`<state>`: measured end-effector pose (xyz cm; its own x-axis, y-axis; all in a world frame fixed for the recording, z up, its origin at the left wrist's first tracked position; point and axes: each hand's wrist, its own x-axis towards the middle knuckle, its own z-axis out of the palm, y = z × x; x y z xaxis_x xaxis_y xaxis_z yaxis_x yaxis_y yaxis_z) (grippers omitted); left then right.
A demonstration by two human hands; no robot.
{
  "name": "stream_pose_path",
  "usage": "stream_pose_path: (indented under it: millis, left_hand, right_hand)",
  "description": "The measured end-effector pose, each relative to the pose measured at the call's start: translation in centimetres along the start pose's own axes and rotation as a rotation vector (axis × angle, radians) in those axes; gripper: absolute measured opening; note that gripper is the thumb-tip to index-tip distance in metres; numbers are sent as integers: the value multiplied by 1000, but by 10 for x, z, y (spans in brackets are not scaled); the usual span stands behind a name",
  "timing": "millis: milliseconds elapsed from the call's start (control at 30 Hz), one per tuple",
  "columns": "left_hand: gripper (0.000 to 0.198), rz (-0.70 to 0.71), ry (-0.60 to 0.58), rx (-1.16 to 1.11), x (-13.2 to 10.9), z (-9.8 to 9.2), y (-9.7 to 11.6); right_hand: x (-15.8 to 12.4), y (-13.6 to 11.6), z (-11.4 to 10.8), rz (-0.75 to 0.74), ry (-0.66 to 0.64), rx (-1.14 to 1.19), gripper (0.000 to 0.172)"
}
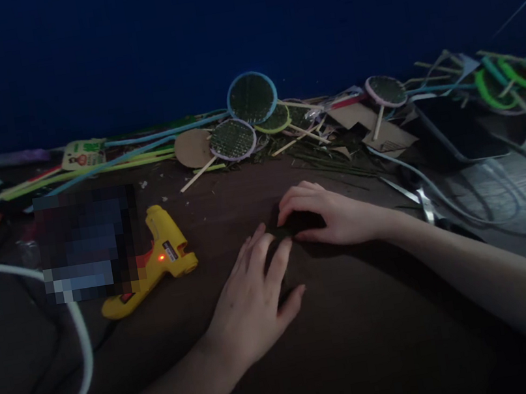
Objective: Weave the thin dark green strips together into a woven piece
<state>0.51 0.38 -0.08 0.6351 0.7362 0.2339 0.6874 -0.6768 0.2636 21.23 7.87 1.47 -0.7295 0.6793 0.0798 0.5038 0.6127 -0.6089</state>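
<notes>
Low on the dark table, a small dark green flat piece [282,232] lies between my hands, mostly hidden by my fingers; its kind is hard to make out. My left hand [252,291] rests over its near side, fingers spread and fingertips pressing down on it, thumb held apart. From the right, my right hand [318,215] curls its fingers and thumb around the piece's far right edge. To the left of my left hand lies a yellow hot glue gun [166,247] with a small red light glowing.
Along the back stand several round fans with sticks, among them a blue-rimmed one [252,98], beside thin green strips [333,170]. Scissors [421,199], a phone [460,128] and a pale cable [439,187] lie at the right. A white cable [83,342] curves at the left.
</notes>
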Motion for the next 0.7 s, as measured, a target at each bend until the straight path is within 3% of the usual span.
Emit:
stream_pose_path:
  millis: [267, 700]
  left_hand:
    - [47, 10, 53, 45, 1, 2, 1]
    - [48, -16, 26, 14, 0, 1, 0]
  right_hand:
    - [-1, -1, -1, -11, 1, -5, 14]
    - [-1, 0, 0, -13, 24, 22, 12]
